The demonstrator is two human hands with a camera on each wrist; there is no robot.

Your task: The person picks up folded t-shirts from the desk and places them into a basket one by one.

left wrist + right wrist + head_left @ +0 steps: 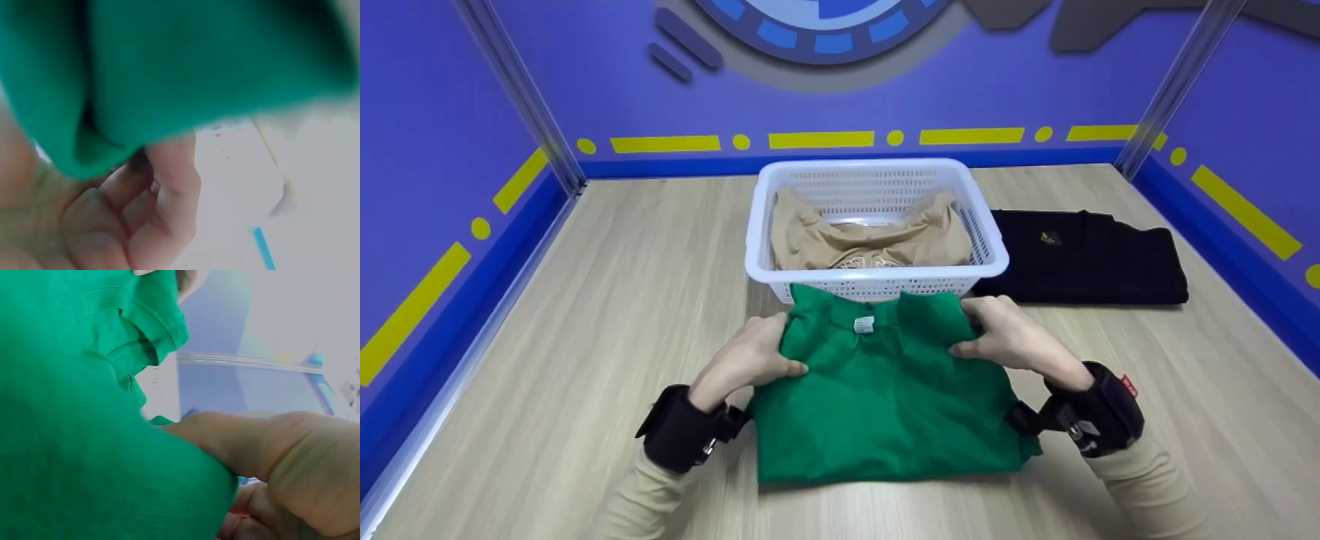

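A green shirt [885, 397] with a white label inside its collar is held up in front of the basket, its lower edge near the tabletop. My left hand [754, 352] grips its upper left side between thumb and fingers. On the upper right side, my right hand [1012, 334] pinches the cloth the same way. In the left wrist view, curled fingers [163, 191] show below the green fabric [197, 67]. The right wrist view has the thumb [236, 439] lying over the cloth's edge. Part of each hand's fingers is hidden behind the shirt.
Behind the shirt stands a white plastic basket [877, 274] with a beige garment [870, 244] inside. A folded black garment [1087, 259] lies right of the basket on the wooden table [660, 262]. Blue panels [645, 105] enclose the back and sides.
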